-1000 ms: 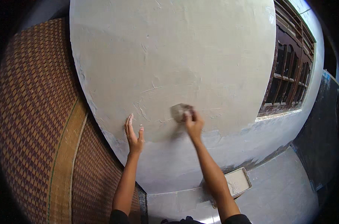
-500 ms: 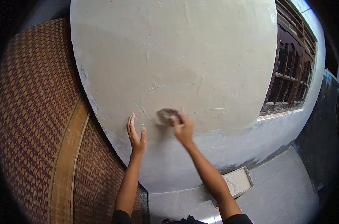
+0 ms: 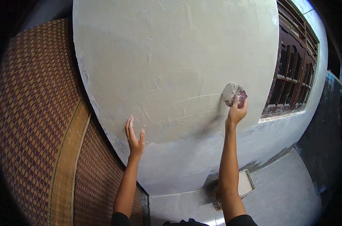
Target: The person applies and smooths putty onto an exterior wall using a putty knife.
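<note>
My right hand grips a putty scraper, its blade coated in pale filler and a dark reddish part showing by my fingers. The blade is against or very close to the cream-coated wall, at the right end of long raised ridges of wet filler. Lower on the left, my left hand is held up with its fingers apart, holding nothing. Whether its fingertips touch the wall cannot be made out. Below the cream coat runs a whitish-grey band of wall.
A rectangular tray of pale filler stands on the grey tiled floor, partly behind my right forearm. Woven brown matting rises along the left. A dark wooden window is set in the wall at right, beside a dark panel.
My right hand has swept the putty scraper right and up across the wall, and ridges of filler now show along that path. My left hand has shifted slightly left.
</note>
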The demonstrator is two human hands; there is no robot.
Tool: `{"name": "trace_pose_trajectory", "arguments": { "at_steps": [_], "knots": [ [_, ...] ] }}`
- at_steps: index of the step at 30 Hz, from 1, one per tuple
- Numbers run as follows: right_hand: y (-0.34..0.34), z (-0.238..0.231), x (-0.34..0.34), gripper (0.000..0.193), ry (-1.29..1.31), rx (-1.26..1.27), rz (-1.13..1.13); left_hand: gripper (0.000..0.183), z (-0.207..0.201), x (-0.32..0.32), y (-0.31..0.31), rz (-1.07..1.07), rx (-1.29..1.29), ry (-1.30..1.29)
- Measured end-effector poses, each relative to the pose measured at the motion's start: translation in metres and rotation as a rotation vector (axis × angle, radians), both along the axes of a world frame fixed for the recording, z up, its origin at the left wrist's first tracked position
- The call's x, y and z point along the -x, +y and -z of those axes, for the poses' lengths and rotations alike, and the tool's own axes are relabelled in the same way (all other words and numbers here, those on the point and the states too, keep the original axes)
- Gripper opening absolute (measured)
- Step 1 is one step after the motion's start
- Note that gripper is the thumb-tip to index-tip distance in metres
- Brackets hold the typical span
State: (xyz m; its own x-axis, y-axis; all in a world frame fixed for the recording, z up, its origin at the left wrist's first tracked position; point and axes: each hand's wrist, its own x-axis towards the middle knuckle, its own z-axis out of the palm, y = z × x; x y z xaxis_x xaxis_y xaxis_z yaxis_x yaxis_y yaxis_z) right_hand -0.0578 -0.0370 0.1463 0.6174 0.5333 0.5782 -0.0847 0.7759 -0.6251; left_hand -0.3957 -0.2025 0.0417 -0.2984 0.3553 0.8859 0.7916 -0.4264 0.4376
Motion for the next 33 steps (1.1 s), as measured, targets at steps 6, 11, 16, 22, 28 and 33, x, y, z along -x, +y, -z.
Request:
{"name": "trace_pose_trajectory", "arguments": {
  "at_steps": [6,11,16,22,28,33],
  "knots": [
    [-0.045,0.007,0.102,0.026,-0.432,-0.249,-0.161,0.062,-0.009,-0.005,0.001,0.015,-0.018,0.006],
    [-0.055,-0.004,0.147,0.017,-0.610,-0.176,-0.168,0.060,-0.015,0.006,0.002,-0.029,-0.054,0.057],
    [-0.007,-0.024,0.033,0.024,-0.121,-0.032,0.069,0.059,-0.017,0.017,-0.007,-0.056,-0.024,0.065],
    [-0.043,-0.022,0.085,0.022,-0.360,-0.212,-0.098,0.061,-0.024,0.014,-0.003,-0.072,-0.024,0.089],
    [-0.059,-0.005,0.173,0.023,-0.602,-0.265,-0.226,0.062,-0.019,0.011,-0.004,-0.087,-0.025,0.069],
    [-0.024,-0.021,0.083,0.021,-0.211,-0.082,0.034,0.062,-0.006,0.035,-0.020,-0.089,-0.008,0.009]
  ]
}}
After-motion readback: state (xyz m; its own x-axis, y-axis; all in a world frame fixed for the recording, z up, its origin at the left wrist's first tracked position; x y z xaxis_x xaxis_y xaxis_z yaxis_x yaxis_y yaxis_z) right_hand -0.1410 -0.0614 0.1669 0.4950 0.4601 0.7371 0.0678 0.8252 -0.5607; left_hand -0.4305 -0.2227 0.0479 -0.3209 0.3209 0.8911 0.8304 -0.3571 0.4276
